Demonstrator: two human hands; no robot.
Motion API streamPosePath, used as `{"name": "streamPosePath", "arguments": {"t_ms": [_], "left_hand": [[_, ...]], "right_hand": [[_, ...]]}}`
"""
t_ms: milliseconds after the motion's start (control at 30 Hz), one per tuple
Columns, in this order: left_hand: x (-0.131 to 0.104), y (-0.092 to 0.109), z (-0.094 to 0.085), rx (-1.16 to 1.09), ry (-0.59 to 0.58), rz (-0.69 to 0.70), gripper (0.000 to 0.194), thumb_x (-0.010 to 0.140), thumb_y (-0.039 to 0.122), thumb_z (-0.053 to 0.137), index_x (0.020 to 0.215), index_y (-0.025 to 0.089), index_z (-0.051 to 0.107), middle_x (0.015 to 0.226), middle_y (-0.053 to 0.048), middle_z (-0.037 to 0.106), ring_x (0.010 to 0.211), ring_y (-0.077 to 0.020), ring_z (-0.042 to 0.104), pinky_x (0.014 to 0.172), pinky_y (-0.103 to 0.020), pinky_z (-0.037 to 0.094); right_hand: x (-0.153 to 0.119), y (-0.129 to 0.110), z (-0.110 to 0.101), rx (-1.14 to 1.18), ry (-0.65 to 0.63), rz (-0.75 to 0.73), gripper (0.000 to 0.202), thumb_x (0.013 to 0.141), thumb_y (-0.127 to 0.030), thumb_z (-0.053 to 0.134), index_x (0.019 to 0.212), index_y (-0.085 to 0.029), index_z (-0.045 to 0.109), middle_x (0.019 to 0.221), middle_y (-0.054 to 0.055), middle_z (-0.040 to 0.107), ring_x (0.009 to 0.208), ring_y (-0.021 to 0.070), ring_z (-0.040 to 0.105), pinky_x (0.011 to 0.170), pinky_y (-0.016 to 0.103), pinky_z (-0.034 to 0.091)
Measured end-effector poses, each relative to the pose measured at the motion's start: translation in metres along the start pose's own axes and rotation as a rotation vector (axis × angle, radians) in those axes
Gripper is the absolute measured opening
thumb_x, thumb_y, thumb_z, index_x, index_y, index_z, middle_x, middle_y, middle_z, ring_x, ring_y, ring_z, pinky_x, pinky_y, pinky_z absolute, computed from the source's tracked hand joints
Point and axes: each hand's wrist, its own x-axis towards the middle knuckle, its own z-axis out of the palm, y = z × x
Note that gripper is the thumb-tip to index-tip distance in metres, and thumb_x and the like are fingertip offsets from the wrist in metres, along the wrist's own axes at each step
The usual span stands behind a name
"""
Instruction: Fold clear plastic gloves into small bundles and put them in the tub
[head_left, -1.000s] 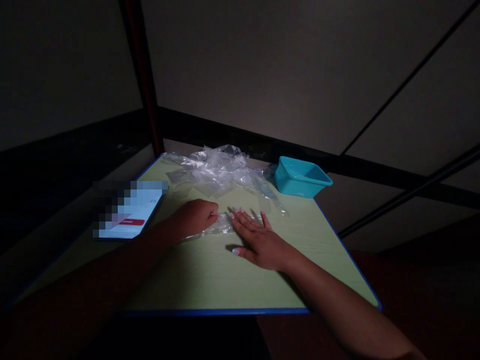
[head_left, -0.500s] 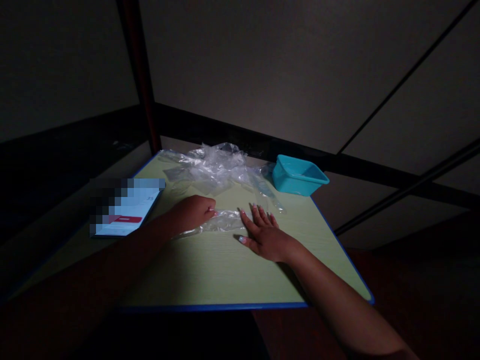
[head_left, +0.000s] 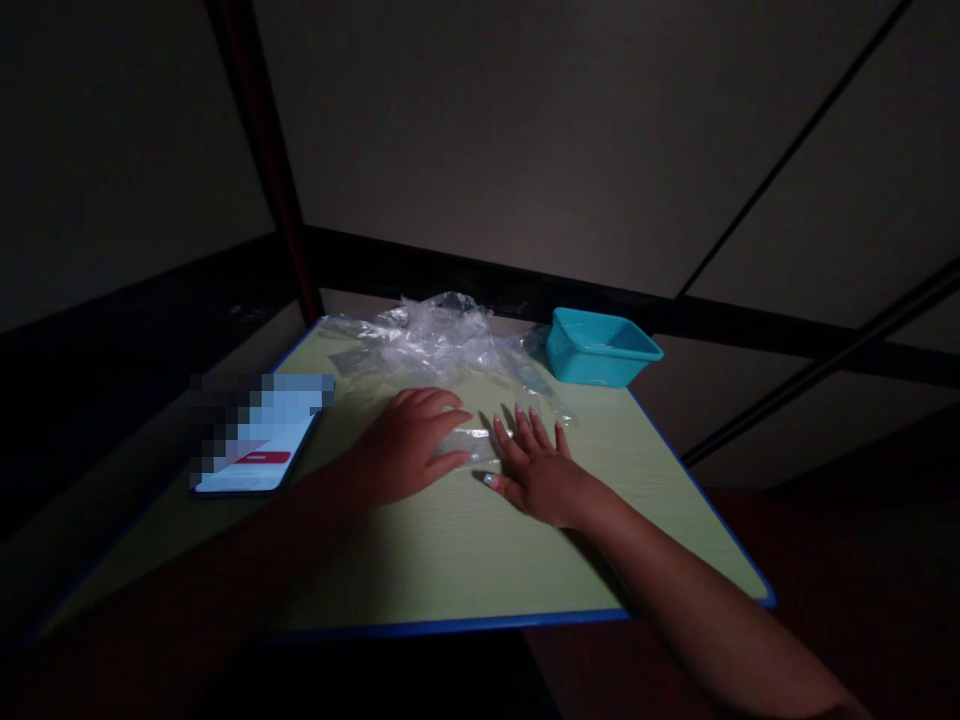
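Note:
A clear plastic bag (head_left: 474, 447) lies folded narrow on the table between my hands. My right hand (head_left: 536, 470) rests flat on its right end, fingers spread. Over its left part is my left hand (head_left: 411, 440), with thumb and fingers apart; it partly hides the bag, and no grip on it shows. Behind both hands a loose heap of crumpled clear plastic bags (head_left: 442, 335) covers the back of the table.
The pale green table (head_left: 450, 560) has a blue edge. A turquoise plastic basket (head_left: 600, 350) stands at the back right corner. A phone or tablet with a lit screen (head_left: 281, 430) lies at the left. Dark panelled walls rise behind the table.
My left hand has opened from a closed grip on the bag's left end and moved right along it, nearer my right hand. My right hand stays in place on the bag.

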Motion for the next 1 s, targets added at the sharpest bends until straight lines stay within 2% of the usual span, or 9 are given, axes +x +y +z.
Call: {"name": "streamPosePath", "arguments": {"t_ms": [67,100,167,233,333,500,633,833,1000], "left_hand": [[-0.004,0.006,0.009,0.012,-0.111,0.064,0.057,0.086,0.050,0.049,0.134,0.020,0.043,0.144,-0.013,0.041,0.133,-0.0286,0.033,0.110,-0.048,0.014],[-0.006,0.009,0.014,0.013,-0.167,0.075,0.065,0.086,0.055,0.048,0.139,0.020,0.036,0.149,-0.013,0.034,0.137,-0.0284,0.026,0.112,-0.049,0.009],[-0.010,0.012,0.023,0.010,-0.262,0.086,0.077,0.084,0.062,0.044,0.145,0.019,0.025,0.153,-0.014,0.022,0.141,-0.0275,0.017,0.112,-0.049,0.005],[-0.012,0.013,0.028,0.006,-0.333,0.072,0.083,0.083,0.066,0.041,0.147,0.018,0.021,0.153,-0.016,0.017,0.142,-0.0279,0.014,0.112,-0.050,0.005],[-0.013,0.012,0.029,-0.004,-0.394,0.031,0.082,0.084,0.066,0.039,0.147,0.016,0.022,0.152,-0.017,0.016,0.142,-0.0294,0.014,0.112,-0.054,0.005],[-0.012,0.013,0.021,0.006,-0.465,-0.020,0.079,0.085,0.063,0.040,0.146,0.016,0.024,0.152,-0.016,0.014,0.142,-0.0292,0.016,0.111,-0.057,0.006],[-0.011,0.014,0.017,0.013,-0.480,-0.019,0.076,0.086,0.064,0.038,0.146,0.020,0.024,0.152,-0.012,0.015,0.142,-0.0277,0.016,0.111,-0.056,0.005],[-0.013,0.013,0.019,-0.031,-0.491,0.004,0.075,0.085,0.065,0.038,0.145,0.022,0.027,0.153,-0.012,0.011,0.142,-0.0303,0.013,0.111,-0.058,0.004],[-0.012,0.017,0.022,-0.042,-0.514,-0.050,0.081,0.086,0.065,0.035,0.149,0.018,0.013,0.153,-0.014,0.004,0.143,-0.0284,0.007,0.111,-0.057,0.004]], "right_hand": [[0.003,0.002,0.002,-0.011,0.079,-0.012,0.081,0.089,-0.059,0.034,0.150,-0.017,0.000,0.153,0.015,-0.010,0.140,0.0327,-0.011,0.107,0.062,-0.002],[0.004,0.003,0.002,-0.015,0.113,-0.023,0.080,0.090,-0.057,0.033,0.150,-0.016,-0.001,0.153,0.014,-0.008,0.141,0.0303,-0.009,0.107,0.061,-0.003],[0.006,0.004,0.003,-0.019,0.154,-0.046,0.075,0.092,-0.051,0.031,0.150,-0.014,-0.001,0.153,0.013,-0.006,0.142,0.0262,-0.005,0.109,0.058,-0.003],[0.008,0.004,0.003,-0.017,0.155,-0.061,0.073,0.093,-0.048,0.029,0.149,-0.012,0.000,0.153,0.012,-0.004,0.143,0.0236,-0.003,0.111,0.055,-0.003],[0.009,0.004,0.003,-0.011,0.100,-0.060,0.072,0.094,-0.048,0.027,0.149,-0.011,0.001,0.153,0.011,-0.005,0.143,0.0226,-0.003,0.111,0.054,-0.001],[0.009,0.005,0.002,0.000,-0.003,-0.045,0.075,0.092,-0.053,0.027,0.150,-0.012,0.001,0.153,0.012,-0.007,0.142,0.0260,-0.007,0.110,0.058,0.001],[0.007,0.004,0.001,-0.003,0.020,-0.063,0.075,0.092,-0.054,0.026,0.150,-0.013,0.001,0.153,0.011,-0.007,0.142,0.0252,-0.006,0.110,0.058,0.000],[0.006,-0.001,0.001,0.003,0.100,-0.171,0.071,0.094,-0.051,0.024,0.150,-0.013,0.001,0.154,0.011,-0.002,0.142,0.0218,-0.003,0.111,0.055,-0.002],[0.011,0.003,0.005,0.000,0.036,-0.169,0.072,0.094,-0.050,0.024,0.149,-0.009,0.003,0.154,0.013,-0.001,0.142,0.0218,-0.001,0.113,0.052,0.003]]}}
